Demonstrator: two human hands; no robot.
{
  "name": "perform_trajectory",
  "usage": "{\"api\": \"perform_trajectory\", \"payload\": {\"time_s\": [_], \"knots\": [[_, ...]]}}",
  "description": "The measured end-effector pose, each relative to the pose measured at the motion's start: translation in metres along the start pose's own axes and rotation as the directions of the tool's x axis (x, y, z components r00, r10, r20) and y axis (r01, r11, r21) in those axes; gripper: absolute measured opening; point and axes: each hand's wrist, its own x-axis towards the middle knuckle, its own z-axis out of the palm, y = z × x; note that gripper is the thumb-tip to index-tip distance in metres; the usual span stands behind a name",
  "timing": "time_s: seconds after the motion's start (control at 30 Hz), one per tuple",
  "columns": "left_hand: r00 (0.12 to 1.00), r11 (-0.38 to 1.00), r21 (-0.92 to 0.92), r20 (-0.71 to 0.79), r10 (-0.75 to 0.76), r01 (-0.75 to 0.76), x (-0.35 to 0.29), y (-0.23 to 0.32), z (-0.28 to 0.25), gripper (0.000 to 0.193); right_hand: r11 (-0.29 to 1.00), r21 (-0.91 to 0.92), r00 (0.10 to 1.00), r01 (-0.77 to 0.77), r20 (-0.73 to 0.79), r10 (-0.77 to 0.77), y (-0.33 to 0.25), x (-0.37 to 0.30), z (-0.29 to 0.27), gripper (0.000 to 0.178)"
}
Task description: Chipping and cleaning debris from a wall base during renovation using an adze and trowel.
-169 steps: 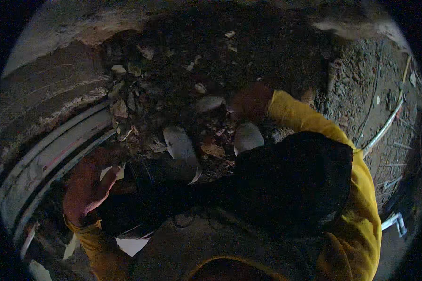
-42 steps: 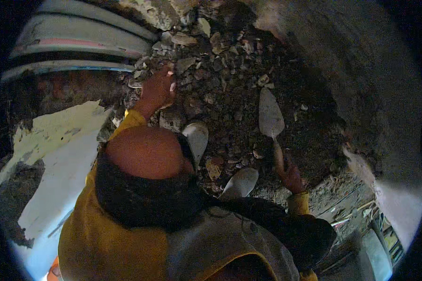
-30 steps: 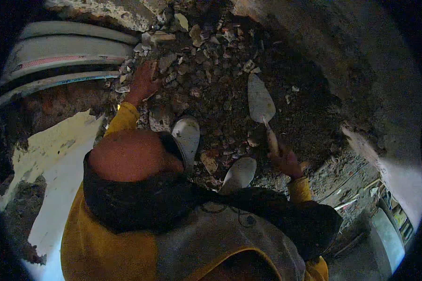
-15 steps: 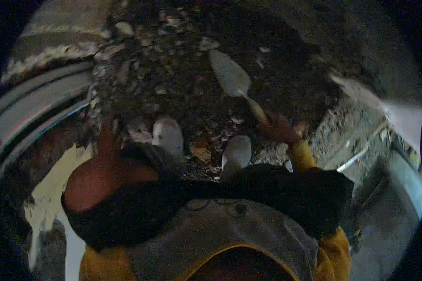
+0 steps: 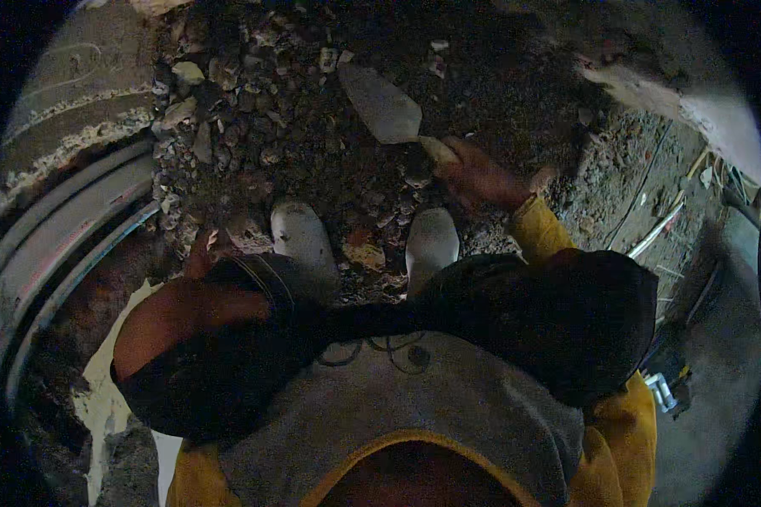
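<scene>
My right hand is closed around the short handle of a trowel. Its pointed grey blade lies low over the dark rubble, tip toward the far left. The yellow sleeve of that arm shows behind the wrist. My left hand is partly visible in shadow past my left knee, close to the stony ground; its fingers are too dark to read. My light-coloured shoes stand on the rubble between the two hands.
Loose stones cover the ground ahead. Curved grey pipes or bands run along the left, below a rough concrete edge. A pale slab edge rises at the far right, with a thin white stick nearer me.
The trowel and my right hand have shifted a little left and farther away. The view is sharper now and has moved slightly. My left hand stays beside the left knee.
</scene>
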Motion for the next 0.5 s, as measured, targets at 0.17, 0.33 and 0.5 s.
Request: {"api": "perform_trajectory", "payload": {"time_s": [0.17, 0.33, 0.5], "knots": [[0.956, 0.990, -0.133, 0.281, 0.088, -0.052, 0.006, 0.034, -0.012, 0.064, 0.934, -0.167, 0.931, 0.316, -0.136, -0.340, 0.037, 0.005, 0.014, 0.057], [0.670, 0.969, 0.247, 0.720, -0.180, -0.006, 0.016, 0.024, -0.039, 0.064, 0.992, -0.055, 0.962, 0.112, -0.245, -0.122, 0.012, -0.044, 0.004, 0.056], [0.947, 0.941, -0.220, 0.253, -0.199, 0.257, -0.013, 0.036, -0.049, 0.066, 0.978, -0.183, 0.779, -0.104, -0.626, -0.034, 0.053, -0.055, 0.021, 0.053]]}}
